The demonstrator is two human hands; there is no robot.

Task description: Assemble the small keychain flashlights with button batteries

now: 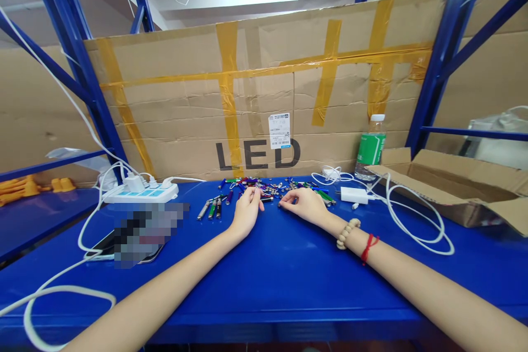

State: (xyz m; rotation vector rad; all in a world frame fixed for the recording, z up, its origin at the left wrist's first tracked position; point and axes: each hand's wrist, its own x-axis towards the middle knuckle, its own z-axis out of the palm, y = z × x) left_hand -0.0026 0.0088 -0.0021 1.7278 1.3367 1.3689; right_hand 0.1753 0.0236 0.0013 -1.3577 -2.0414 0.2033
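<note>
My left hand (247, 211) is closed, its curled fingers at the front edge of a pile of small coloured metal tubes (229, 197) that look like keychain penlights. A dark tube (268, 198) shows just beyond its fingertips; whether it is gripped I cannot tell. To the right, my right hand (306, 205) pinches thumb and forefinger together low over the blue table. A tiny dark thing (280, 207) shows at that pinch, too small to name. Several tubes, silver, green and black (212, 209), lie side by side left of my left hand.
Left are a white power strip (142, 193) with plugs and a partly blurred phone-like device (138, 236). Right are a white charger (353, 195) with looped cable, a green-labelled bottle (371, 148) and an open cardboard box (457, 187). A cardboard wall (185, 115) stands behind.
</note>
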